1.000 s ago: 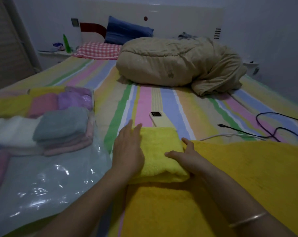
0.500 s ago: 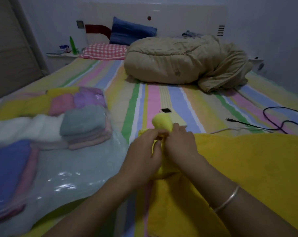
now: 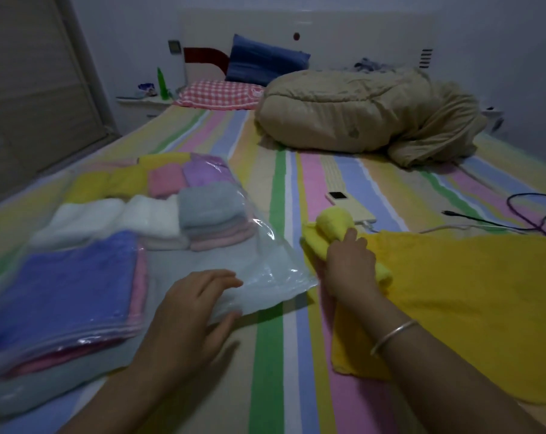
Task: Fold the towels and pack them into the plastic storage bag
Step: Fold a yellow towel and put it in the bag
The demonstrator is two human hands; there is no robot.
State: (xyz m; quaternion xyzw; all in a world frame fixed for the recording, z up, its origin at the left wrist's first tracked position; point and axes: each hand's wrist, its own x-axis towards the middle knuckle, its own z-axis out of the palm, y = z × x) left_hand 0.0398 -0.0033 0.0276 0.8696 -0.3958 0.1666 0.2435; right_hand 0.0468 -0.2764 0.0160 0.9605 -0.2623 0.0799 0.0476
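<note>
Right hand [image 3: 349, 267], fingers curled around a folded pale-yellow terry towel [image 3: 331, 227] just beside the mouth of the clear plastic storage bag [image 3: 265, 267], which lies toward the striped bed's [image 3: 278, 195] left edge holding stacked coloured towels [image 3: 77, 277], its near corner pinched by the left hand [image 3: 190, 311].

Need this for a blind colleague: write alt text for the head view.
On a striped bed, the right hand grips a rolled light-yellow towel while the left hand holds the edge of a plastic storage bag of folded towels. A larger yellow towel lies at right.
</note>
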